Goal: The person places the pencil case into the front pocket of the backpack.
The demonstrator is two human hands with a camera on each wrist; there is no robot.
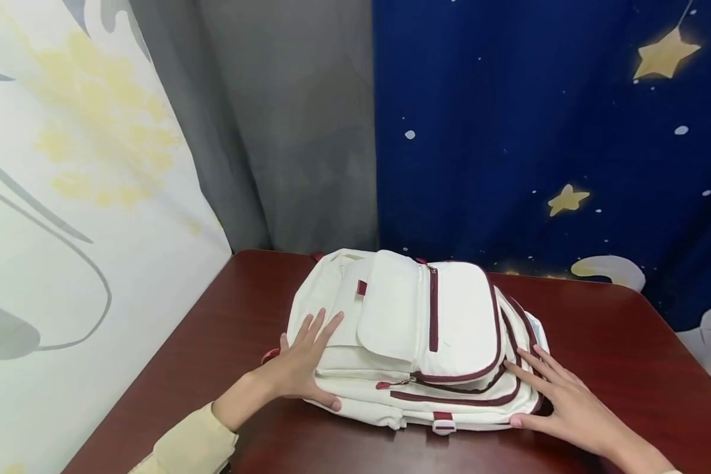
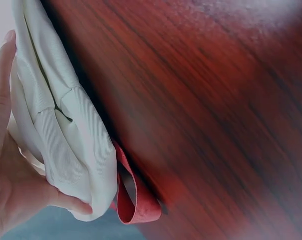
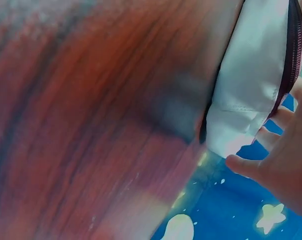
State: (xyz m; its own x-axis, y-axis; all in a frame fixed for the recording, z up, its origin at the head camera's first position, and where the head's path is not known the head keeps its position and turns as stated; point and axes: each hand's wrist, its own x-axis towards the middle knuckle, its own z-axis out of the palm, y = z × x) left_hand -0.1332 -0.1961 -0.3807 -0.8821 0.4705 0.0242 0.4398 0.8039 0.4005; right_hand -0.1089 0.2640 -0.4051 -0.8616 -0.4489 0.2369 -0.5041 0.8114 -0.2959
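Observation:
A white backpack (image 1: pixel 391 309) with dark red zipper trim lies on its back, its front pockets facing up. My left hand (image 1: pixel 299 365) rests on its left end, fingers spread and thumb on the near side. In the left wrist view that thumb touches the white fabric (image 2: pixel 73 135) beside a red strap loop (image 2: pixel 141 207). At the other end, my right hand (image 1: pixel 569 401) touches the bag with straight, spread fingers. The right wrist view shows the thumb at the bag's corner and a dark zipper (image 3: pixel 290 55) near the fingers. The bag's underside is hidden.
The bag lies on a dark red wooden table (image 1: pixel 622 368) with rounded corners. Behind the table hang a grey curtain (image 1: pixel 308 131) and a blue curtain (image 1: pixel 480 131) with stars. A white patterned curtain (image 1: pixel 95 263) borders the left side.

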